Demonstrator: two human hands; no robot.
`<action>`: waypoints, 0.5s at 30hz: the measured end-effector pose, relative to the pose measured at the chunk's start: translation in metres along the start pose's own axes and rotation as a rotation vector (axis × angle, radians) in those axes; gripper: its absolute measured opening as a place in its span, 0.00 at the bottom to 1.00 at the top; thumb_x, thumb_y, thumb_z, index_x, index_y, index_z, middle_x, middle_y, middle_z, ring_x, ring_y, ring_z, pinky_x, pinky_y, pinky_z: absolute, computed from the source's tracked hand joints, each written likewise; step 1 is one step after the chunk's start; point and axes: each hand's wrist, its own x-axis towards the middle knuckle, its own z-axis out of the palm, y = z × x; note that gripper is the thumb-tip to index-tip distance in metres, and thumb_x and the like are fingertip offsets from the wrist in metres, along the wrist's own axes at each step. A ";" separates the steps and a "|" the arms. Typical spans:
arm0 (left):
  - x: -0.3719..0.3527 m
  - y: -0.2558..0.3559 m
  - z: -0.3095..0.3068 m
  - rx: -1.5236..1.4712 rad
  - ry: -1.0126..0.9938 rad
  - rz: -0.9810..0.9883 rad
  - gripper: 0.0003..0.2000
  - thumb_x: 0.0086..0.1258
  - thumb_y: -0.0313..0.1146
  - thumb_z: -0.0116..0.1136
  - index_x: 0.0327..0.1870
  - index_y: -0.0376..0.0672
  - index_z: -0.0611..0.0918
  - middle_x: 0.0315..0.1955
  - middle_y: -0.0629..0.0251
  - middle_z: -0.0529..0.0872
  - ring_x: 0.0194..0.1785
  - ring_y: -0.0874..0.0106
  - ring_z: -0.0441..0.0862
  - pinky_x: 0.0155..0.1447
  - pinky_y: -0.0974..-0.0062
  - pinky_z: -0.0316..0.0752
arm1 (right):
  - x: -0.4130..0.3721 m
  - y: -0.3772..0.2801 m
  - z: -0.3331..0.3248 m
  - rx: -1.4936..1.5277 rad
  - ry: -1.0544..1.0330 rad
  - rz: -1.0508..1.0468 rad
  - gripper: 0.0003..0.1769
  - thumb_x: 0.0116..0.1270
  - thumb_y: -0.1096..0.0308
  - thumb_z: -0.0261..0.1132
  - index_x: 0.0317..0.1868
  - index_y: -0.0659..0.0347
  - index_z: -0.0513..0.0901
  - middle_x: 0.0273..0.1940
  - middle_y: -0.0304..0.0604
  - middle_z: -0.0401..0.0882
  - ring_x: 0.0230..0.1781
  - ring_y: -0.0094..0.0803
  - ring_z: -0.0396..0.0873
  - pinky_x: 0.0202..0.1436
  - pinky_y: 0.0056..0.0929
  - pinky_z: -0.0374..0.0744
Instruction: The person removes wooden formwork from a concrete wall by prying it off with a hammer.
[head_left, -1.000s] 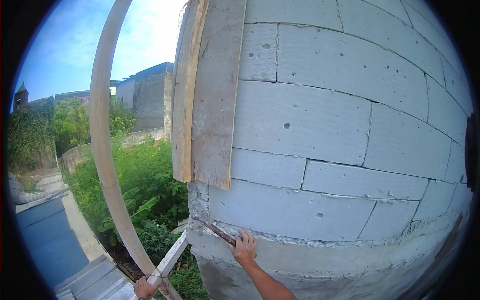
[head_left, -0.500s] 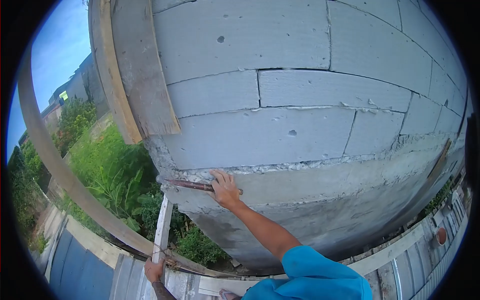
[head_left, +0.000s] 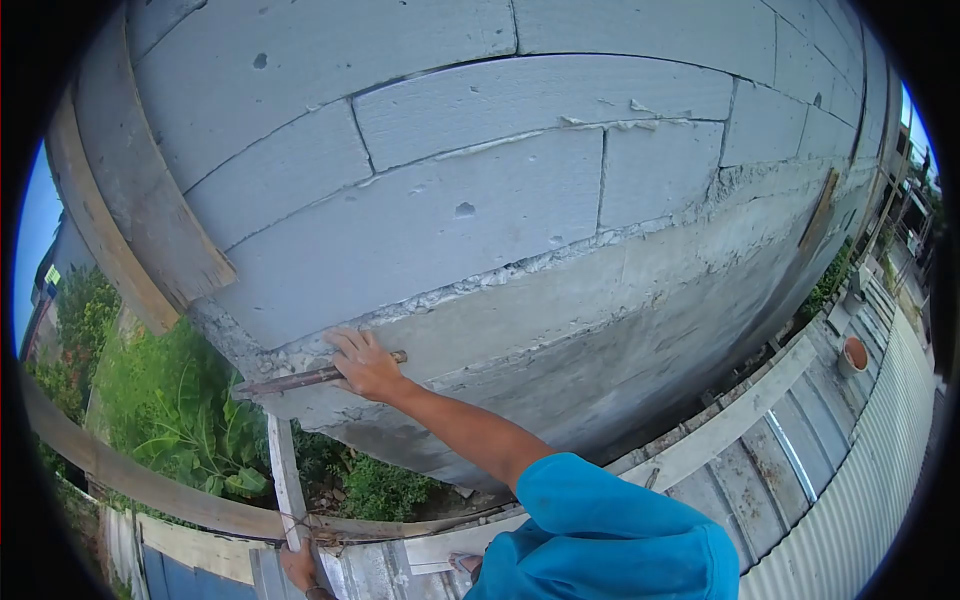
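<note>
My right hand (head_left: 366,366) is closed round a dark rod-like tool (head_left: 300,380) at the lower left of the block wall (head_left: 430,220). The tool's far end lies by the rough wall corner, and its short end sticks out past my hand. Some fingertips rest near the crumbly mortar ledge (head_left: 440,298). Lower down, my left hand (head_left: 298,566) is at the foot of a pale upright wooden post (head_left: 285,470), with its fingers around the wood.
Wooden boards (head_left: 150,190) run up the wall's left edge. A long curved-looking beam (head_left: 170,490) crosses the lower left. Green plants (head_left: 180,420) grow beyond it. On the right stand a brown bucket (head_left: 853,355) and corrugated roofing sheets (head_left: 850,490).
The view has turned to the right, so the wall, boards and hands appear further left. More roofing shows on the right. My right hand still holds the tool near the corner.
</note>
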 end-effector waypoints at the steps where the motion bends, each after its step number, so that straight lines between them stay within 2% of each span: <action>1: 0.002 0.005 -0.001 -0.021 -0.025 0.039 0.39 0.57 0.53 0.66 0.60 0.25 0.75 0.56 0.36 0.79 0.60 0.46 0.76 0.65 0.59 0.70 | -0.001 0.001 -0.002 -0.003 0.000 0.005 0.20 0.53 0.55 0.72 0.36 0.62 0.79 0.67 0.50 0.66 0.70 0.43 0.60 0.63 0.45 0.65; 4: -0.008 0.023 -0.007 0.056 0.008 -0.026 0.38 0.58 0.51 0.65 0.61 0.26 0.75 0.56 0.35 0.78 0.60 0.45 0.76 0.65 0.58 0.69 | -0.002 0.000 -0.004 -0.027 0.009 -0.014 0.20 0.53 0.55 0.72 0.36 0.62 0.79 0.66 0.51 0.67 0.69 0.45 0.60 0.63 0.46 0.65; 8: -0.006 0.014 0.001 -0.005 0.091 0.048 0.38 0.54 0.59 0.66 0.54 0.29 0.80 0.50 0.38 0.82 0.55 0.48 0.79 0.61 0.58 0.71 | -0.003 0.002 0.002 -0.004 0.012 -0.002 0.20 0.53 0.56 0.73 0.36 0.63 0.79 0.66 0.52 0.67 0.69 0.46 0.60 0.63 0.47 0.64; 15: -0.041 0.060 -0.034 -0.046 -0.076 0.018 0.38 0.57 0.65 0.59 0.56 0.36 0.82 0.47 0.42 0.85 0.52 0.49 0.82 0.57 0.56 0.73 | -0.002 0.001 0.001 0.019 -0.002 -0.008 0.21 0.54 0.56 0.72 0.37 0.64 0.78 0.67 0.53 0.66 0.69 0.48 0.60 0.64 0.49 0.64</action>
